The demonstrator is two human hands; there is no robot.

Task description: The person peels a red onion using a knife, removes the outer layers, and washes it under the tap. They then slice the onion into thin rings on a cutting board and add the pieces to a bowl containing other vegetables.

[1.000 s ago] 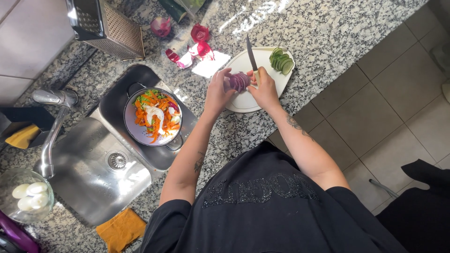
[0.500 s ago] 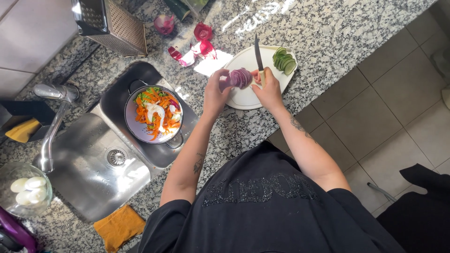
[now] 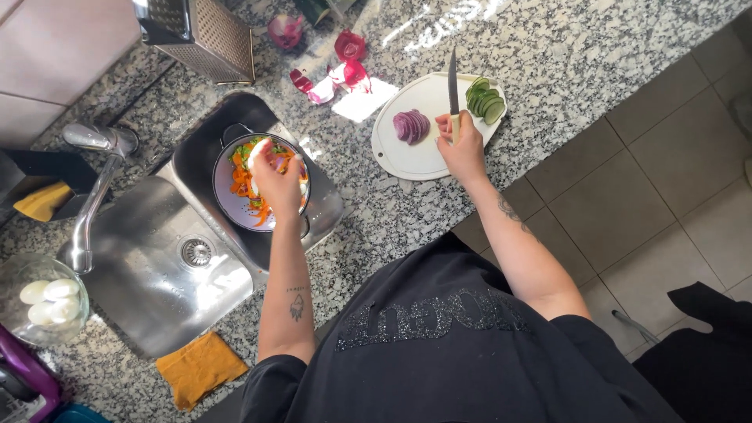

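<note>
My left hand (image 3: pixel 274 178) hovers over a purple bowl (image 3: pixel 224 205) of shredded carrot and greens that stands in the small sink basin. Its fingers point down into the salad, and whether they hold anything is hidden. My right hand (image 3: pixel 463 146) grips the handle of a knife (image 3: pixel 453 78), blade pointing away, over the white cutting board (image 3: pixel 407 160). A fanned pile of sliced red onion (image 3: pixel 411 125) lies on the board just left of that hand. Cucumber slices (image 3: pixel 486 99) sit at the board's far right edge.
A steel sink (image 3: pixel 149 274) with a tap (image 3: pixel 90 196) lies to the left. On the granite counter are a box grater (image 3: pixel 200 31), red onion skins (image 3: pixel 347 59), a glass bowl of peeled eggs (image 3: pixel 43 301) and an orange cloth (image 3: pixel 200 368). Tiled floor lies to the right.
My left hand left the red onion on the board and moved left to the salad bowl. The right hand now holds the knife upright on the board; the onion lies sliced and uncovered.
</note>
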